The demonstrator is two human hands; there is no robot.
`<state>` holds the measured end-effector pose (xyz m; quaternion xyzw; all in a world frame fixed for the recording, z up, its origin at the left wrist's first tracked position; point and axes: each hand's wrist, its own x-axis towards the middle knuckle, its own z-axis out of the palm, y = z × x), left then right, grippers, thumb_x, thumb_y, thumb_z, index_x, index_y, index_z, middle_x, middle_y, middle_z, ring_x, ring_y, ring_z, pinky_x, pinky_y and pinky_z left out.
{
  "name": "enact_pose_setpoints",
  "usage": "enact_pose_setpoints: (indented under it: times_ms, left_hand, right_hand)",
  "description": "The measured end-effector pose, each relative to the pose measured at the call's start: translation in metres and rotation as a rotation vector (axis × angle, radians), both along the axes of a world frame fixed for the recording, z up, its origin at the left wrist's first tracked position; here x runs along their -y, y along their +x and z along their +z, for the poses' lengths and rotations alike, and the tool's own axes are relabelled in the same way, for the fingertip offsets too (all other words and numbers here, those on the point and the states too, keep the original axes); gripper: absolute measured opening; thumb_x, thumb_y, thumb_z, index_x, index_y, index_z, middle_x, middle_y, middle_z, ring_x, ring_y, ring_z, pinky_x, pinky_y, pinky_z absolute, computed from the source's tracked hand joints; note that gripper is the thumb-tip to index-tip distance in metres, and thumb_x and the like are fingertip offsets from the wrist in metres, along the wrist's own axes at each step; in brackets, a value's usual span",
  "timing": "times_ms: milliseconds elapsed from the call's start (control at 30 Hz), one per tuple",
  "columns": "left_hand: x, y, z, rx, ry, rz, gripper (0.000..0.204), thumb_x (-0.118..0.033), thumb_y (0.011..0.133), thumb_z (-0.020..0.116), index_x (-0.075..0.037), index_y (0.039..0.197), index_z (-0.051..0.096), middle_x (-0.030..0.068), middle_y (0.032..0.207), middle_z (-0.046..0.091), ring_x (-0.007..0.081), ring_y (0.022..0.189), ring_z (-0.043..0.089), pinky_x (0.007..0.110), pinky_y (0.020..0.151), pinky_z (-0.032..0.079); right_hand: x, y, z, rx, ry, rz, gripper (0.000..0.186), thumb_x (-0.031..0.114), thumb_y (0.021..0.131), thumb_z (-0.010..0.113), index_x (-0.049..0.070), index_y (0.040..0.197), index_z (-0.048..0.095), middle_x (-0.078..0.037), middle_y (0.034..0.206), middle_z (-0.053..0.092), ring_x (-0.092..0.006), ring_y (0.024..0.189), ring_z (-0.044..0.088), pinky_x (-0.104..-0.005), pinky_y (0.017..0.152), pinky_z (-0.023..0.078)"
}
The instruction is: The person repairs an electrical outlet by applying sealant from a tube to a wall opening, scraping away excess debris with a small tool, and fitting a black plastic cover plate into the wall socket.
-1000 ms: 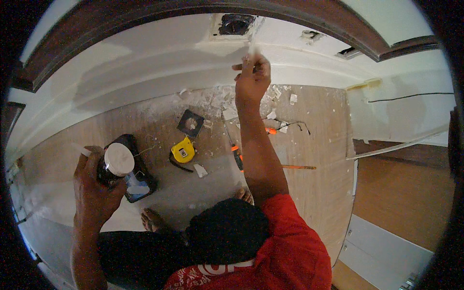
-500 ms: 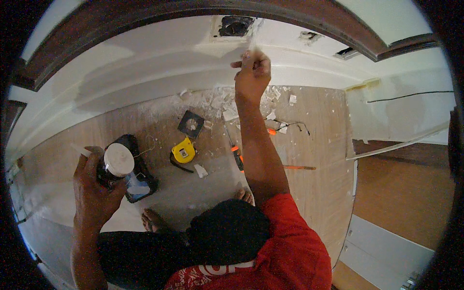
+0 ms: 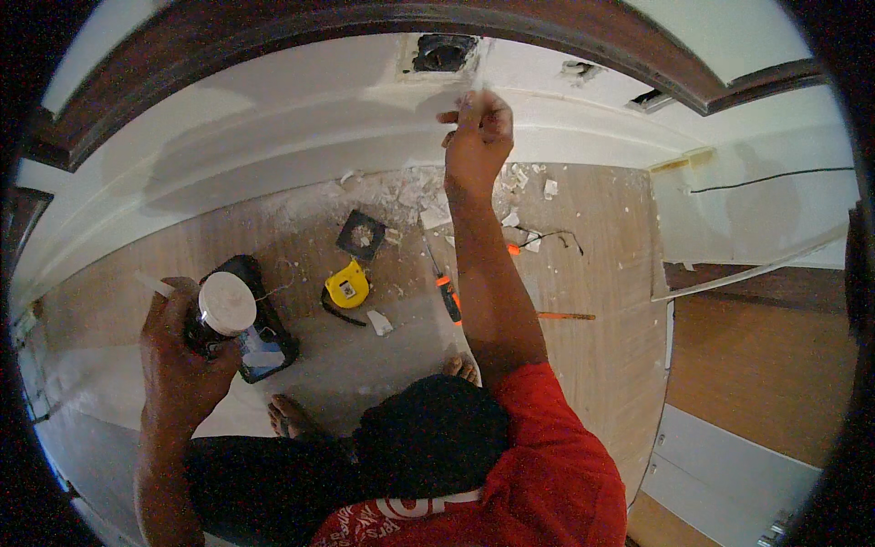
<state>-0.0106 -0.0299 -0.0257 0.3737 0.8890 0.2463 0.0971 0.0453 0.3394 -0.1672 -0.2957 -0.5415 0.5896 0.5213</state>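
My right hand is raised against the white wall, shut on a thin white-smeared blade or stick whose tip reaches just beside a dark round hole in the wall. My left hand is held low at the left, gripping a dark jar with a white lid; a thin white stick pokes out past its fingers. My right arm runs from the red sleeve up to the wall.
On the wooden floor lie a yellow tape measure, a black square plate, an orange-handled screwdriver, a pencil, white plaster rubble by the wall, and a dark case. My bare feet show below.
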Motion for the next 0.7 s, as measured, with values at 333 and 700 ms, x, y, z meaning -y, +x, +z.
enact_pose_setpoints:
  times_ms: [333, 700]
  left_hand:
    - [0.002, 0.002, 0.002, 0.003, -0.018, 0.016, 0.055, 0.001, 0.064, 0.076, 0.002, 0.116, 0.06, 0.0208, 0.103, 0.06, 0.0366, 0.092, 0.067, 0.043, 0.079, 0.056]
    - [0.0, 0.005, 0.004, -0.033, -0.05, 0.009, 0.057, -0.003, 0.065, 0.078, 0.004, 0.118, 0.058, 0.0219, 0.104, 0.06, 0.0389, 0.094, 0.066, 0.044, 0.08, 0.055]
  right_hand:
    - [0.008, 0.004, 0.003, -0.033, 0.054, -0.004, 0.02, 0.021, 0.101, 0.062, 0.004, 0.112, 0.056, -0.006, 0.091, 0.066, -0.0154, 0.072, 0.069, -0.0246, 0.05, 0.045]
    - [0.012, 0.01, -0.037, -0.018, -0.07, 0.006, 0.02, 0.017, 0.099, 0.063, 0.001, 0.11, 0.057, -0.008, 0.09, 0.065, -0.0155, 0.07, 0.068, -0.0227, 0.047, 0.046]
